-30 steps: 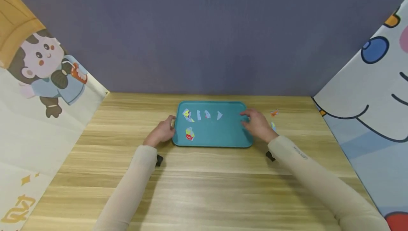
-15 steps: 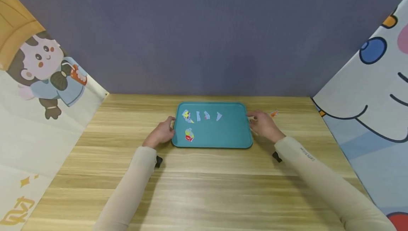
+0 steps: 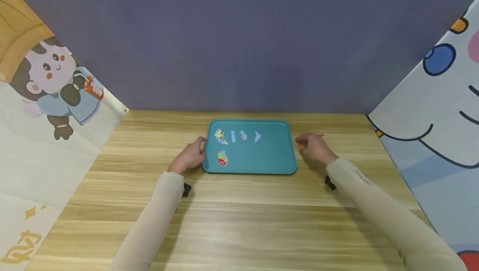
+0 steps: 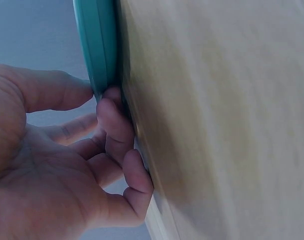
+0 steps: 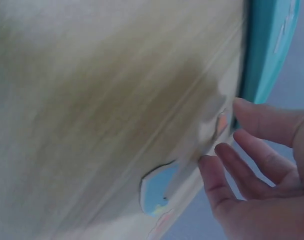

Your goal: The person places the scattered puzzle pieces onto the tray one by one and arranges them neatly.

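Bench (image 3: 239,221) nearest; the left hand (image 3: 190,155) pinches the left rim of the teal tray (image 3: 262,156) — the right hand (image 3: 317,149), fingers parted, is near an orange scrap (image 5: 221,124) beside the tray. Scraps (image 3: 222,161) lie inside — grey wall (image 3: 239,42) behind.

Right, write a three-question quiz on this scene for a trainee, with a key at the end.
1. True or false: the left hand holds the tray by its right edge.
2. Choose one. In the head view, where is the right hand?
A) Over the middle of the tray
B) Just off the tray's right side, by the table
C) Against the back wall
3. Fill in: the cut-out piece nearest the person on the tray is mostly ____ at its near end.

Key:
1. False; it holds the left edge.
2. B
3. red
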`<act>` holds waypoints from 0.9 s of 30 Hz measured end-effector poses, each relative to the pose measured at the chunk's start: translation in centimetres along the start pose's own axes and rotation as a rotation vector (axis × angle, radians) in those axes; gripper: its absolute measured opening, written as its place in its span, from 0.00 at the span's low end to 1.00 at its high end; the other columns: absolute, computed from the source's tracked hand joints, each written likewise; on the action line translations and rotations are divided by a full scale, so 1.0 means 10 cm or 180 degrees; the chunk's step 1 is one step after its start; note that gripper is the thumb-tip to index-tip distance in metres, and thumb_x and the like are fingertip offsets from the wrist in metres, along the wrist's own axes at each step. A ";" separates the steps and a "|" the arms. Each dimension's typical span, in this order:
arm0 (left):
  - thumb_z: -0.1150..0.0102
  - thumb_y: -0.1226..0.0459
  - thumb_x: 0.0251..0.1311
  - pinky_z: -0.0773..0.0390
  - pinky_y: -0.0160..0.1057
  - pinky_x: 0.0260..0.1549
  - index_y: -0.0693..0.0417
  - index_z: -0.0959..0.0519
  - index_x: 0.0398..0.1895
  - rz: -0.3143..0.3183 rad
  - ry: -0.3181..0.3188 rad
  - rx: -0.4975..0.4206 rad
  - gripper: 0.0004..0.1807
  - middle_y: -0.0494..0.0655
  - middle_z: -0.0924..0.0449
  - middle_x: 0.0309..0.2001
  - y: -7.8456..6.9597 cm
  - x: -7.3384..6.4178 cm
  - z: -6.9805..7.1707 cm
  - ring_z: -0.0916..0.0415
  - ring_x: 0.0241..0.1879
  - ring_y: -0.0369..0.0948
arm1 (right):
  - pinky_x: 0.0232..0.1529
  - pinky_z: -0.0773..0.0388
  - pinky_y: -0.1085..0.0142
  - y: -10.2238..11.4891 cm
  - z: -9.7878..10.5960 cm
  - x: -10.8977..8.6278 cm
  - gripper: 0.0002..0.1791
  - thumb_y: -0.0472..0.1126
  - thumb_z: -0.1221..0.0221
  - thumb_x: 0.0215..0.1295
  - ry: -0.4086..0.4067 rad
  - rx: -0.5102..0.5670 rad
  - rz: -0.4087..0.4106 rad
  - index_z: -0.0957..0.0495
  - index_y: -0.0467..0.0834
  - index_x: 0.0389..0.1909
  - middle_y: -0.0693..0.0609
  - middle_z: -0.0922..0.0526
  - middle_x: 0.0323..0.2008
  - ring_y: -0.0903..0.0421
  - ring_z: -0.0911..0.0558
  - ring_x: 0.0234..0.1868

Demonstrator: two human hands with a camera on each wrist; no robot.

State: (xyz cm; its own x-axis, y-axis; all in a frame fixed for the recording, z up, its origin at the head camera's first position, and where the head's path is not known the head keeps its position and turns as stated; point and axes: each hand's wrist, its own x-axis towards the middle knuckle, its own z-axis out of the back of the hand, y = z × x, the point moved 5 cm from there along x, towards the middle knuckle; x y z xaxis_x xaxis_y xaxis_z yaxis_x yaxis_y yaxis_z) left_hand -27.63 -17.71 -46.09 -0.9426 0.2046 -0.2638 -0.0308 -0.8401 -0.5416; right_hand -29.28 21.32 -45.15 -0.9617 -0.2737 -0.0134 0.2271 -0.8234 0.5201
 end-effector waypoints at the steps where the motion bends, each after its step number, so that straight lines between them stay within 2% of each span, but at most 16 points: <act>1: 0.56 0.66 0.57 0.31 0.38 0.23 0.53 0.50 0.62 0.0009 0.0002 0.0003 0.29 0.50 0.28 0.30 0.00 0.00 0.00 0.31 0.25 0.42 | 0.47 0.36 0.54 -0.01 0.00 0.00 0.22 0.31 0.39 0.44 -0.0022 0.0003 0.0015 0.27 0.35 0.45 0.40 0.27 0.44 0.44 0.29 0.45; 5: 0.56 0.66 0.57 0.32 0.38 0.24 0.53 0.50 0.62 0.0026 -0.0012 0.0023 0.29 0.50 0.28 0.30 -0.01 -0.01 0.01 0.31 0.24 0.42 | 0.44 0.34 0.54 -0.03 -0.02 0.02 0.18 0.33 0.40 0.46 -0.0124 0.0009 0.0106 0.25 0.34 0.42 0.40 0.26 0.39 0.45 0.28 0.41; 14: 0.56 0.66 0.56 0.32 0.37 0.22 0.53 0.50 0.61 -0.0011 -0.0001 0.0025 0.29 0.50 0.28 0.29 -0.01 0.00 0.00 0.32 0.23 0.42 | 0.46 0.37 0.53 -0.04 -0.04 0.05 0.12 0.34 0.42 0.50 -0.0278 -0.0125 0.0060 0.23 0.36 0.37 0.42 0.26 0.39 0.43 0.29 0.43; 18: 0.55 0.66 0.56 0.32 0.37 0.22 0.53 0.49 0.61 -0.0017 -0.0014 0.0037 0.29 0.50 0.28 0.28 -0.02 0.00 0.01 0.32 0.23 0.42 | 0.43 0.35 0.54 -0.01 -0.03 0.04 0.11 0.34 0.41 0.49 -0.0360 -0.0169 0.0041 0.22 0.36 0.36 0.42 0.25 0.36 0.44 0.27 0.40; 27: 0.56 0.66 0.56 0.32 0.38 0.25 0.53 0.49 0.61 -0.0015 -0.0043 0.0080 0.28 0.50 0.28 0.31 -0.03 -0.02 0.01 0.31 0.25 0.42 | 0.36 0.30 0.56 -0.04 -0.04 0.06 0.10 0.34 0.42 0.47 -0.0597 -0.0104 -0.0163 0.20 0.36 0.32 0.45 0.20 0.30 0.47 0.23 0.33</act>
State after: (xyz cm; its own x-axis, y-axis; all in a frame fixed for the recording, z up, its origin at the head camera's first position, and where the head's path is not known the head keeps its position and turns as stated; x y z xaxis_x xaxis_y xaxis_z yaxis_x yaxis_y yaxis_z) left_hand -27.50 -17.57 -45.82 -0.9468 0.2019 -0.2504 -0.0434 -0.8515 -0.5225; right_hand -29.84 21.25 -45.71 -0.9832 -0.1361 0.1218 0.1790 -0.8505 0.4946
